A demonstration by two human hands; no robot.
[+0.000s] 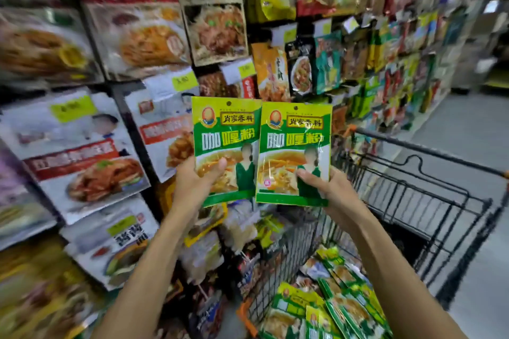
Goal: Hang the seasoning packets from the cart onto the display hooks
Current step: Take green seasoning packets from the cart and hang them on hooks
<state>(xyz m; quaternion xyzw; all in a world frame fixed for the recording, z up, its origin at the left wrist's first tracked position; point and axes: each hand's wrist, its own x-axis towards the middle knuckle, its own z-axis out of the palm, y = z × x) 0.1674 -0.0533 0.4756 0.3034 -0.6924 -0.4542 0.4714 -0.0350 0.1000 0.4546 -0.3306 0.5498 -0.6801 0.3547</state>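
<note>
In the aisle (468, 129) between display wall (110, 69) and wire cart (429, 151), left hand (192, 181) grips one green packet (228, 135), right hand (330, 190) a second packet (296, 143).

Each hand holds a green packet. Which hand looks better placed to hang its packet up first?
Probably the left hand. The left packet is upright, nearest the display wall, hang hole on top. The right hand holds the right packet on the cart side, farther from that wall.

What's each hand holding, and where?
Left hand pinches one green-and-yellow plastic seasoning packet at its lower left; right hand pinches a matching second packet at its lower right.
</note>
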